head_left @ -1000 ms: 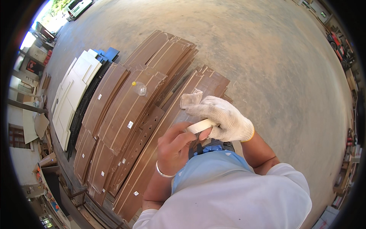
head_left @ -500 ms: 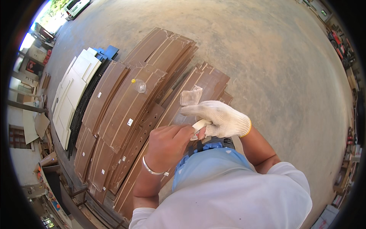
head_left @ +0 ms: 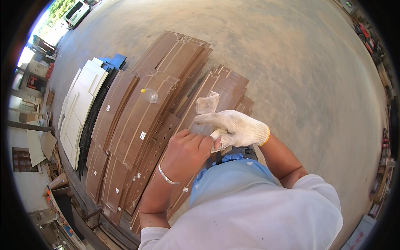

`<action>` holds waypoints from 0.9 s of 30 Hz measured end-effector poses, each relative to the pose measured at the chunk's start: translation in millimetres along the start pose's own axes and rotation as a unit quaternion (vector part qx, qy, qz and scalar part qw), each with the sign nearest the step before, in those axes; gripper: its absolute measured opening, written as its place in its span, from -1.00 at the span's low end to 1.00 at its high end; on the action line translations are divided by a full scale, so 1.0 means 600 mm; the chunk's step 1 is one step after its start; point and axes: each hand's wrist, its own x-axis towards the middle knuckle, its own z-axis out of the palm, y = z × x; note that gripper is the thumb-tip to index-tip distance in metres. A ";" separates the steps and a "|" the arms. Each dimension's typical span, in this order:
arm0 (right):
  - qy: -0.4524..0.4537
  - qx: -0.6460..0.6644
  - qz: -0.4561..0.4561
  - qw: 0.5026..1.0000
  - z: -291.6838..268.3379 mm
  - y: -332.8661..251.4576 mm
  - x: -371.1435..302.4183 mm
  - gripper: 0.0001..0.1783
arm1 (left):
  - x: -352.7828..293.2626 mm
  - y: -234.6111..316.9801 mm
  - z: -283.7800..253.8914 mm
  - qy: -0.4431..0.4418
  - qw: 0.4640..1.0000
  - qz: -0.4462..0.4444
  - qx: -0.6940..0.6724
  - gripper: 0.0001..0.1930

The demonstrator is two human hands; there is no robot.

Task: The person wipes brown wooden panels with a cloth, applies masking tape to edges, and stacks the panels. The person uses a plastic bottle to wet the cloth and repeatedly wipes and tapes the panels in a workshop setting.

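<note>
My left hand (head_left: 185, 151), bare with a silver bracelet at the wrist, is closed, its fingertips at a pale cream strip (head_left: 217, 134). Whether this is tape or part of the glove I cannot tell. My right hand (head_left: 243, 128) wears a white knit glove with a yellow cuff edge, its upper fingers stretched out to the left. A bare fingertip (head_left: 218, 143) shows below the glove, beside the strip and touching my left fingers. Just beyond lies a crumpled, off-white cloth piece (head_left: 207, 103), perhaps another glove, on a stack of brown panels (head_left: 227, 83).
More brown panel stacks (head_left: 143, 116) stand to the left, with a clear plastic bottle (head_left: 151, 96) with a yellow cap lying on one. Beyond are white panels (head_left: 79, 112) and blue pieces (head_left: 114, 62). Concrete floor (head_left: 316, 104) spreads to the right; a van (head_left: 76, 13) stands far left.
My left hand has turned slightly and covers more of the pale strip, which showed longer before. The gloved right hand has shifted a little left. The whole view has tilted slightly.
</note>
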 end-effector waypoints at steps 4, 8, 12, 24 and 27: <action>-0.009 0.061 0.027 0.998 -0.001 0.014 -0.009 -0.19 | 0.003 -0.010 0.017 0.022 0.999 0.005 -0.031 -0.80; 0.011 0.096 0.022 0.995 -0.001 0.034 -0.014 -0.18 | -0.004 -0.022 0.020 0.086 0.989 -0.026 -0.114 -0.78; 0.055 0.195 0.045 0.978 0.002 0.052 -0.019 -0.12 | -0.013 -0.027 0.021 0.143 0.971 -0.063 -0.180 -0.81; 0.062 0.275 0.069 0.957 0.004 0.074 -0.014 0.06 | -0.022 -0.044 0.022 0.044 0.898 -0.156 -0.409 -0.44; 0.065 0.287 0.057 0.954 0.006 0.084 -0.012 0.03 | -0.012 -0.035 0.032 0.048 0.911 -0.183 -0.368 -0.61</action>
